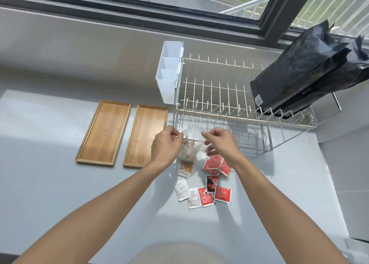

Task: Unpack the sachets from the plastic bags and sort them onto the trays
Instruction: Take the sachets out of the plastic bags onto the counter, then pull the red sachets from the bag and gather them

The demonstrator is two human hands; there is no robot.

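Note:
A clear plastic bag (189, 144) of pale brown sachets is held upright above the counter. My left hand (165, 144) pinches its left top edge and my right hand (221, 142) pinches the right top edge. Below it lie a loose brown sachet (186, 169), a second bag of red sachets (216, 166), two white sachets (187, 196) and several loose red sachets (215, 192). Two wooden trays, the left tray (103, 133) and the right tray (145, 135), lie bare side by side to the left.
A wire dish rack (229, 104) stands right behind the bag, with a white cutlery holder (169, 72) on its left end and black bags (307, 70) on its right. A window ledge runs along the back. The counter ends at a wall on the right.

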